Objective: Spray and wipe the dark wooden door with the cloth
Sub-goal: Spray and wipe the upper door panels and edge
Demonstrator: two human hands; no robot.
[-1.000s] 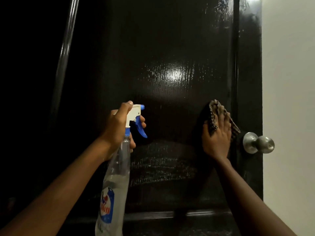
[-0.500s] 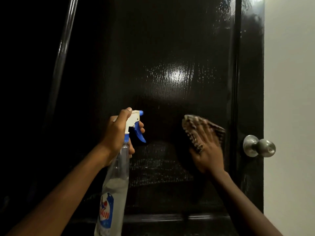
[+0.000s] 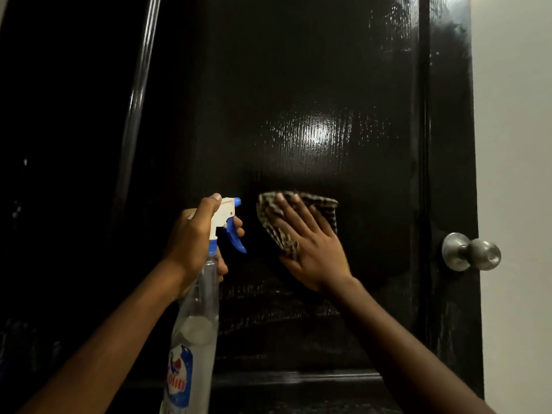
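Right grip [image 3: 313, 252], flat-fingered, presses the cloth [image 3: 274, 222] on the door [image 3: 298, 85] left of the knob [image 3: 470, 251], nearer the wet streaks [image 3: 263, 309] than the left grip [image 3: 191, 237], which clasps the spray bottle [image 3: 195, 324]

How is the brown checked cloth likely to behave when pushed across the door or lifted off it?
The brown checked cloth looks soft and floppy: it lies bunched under the flat right hand. It probably slides easily on the glossy dark wooden door, which shows wet streaks. Lifted, it would likely droop.
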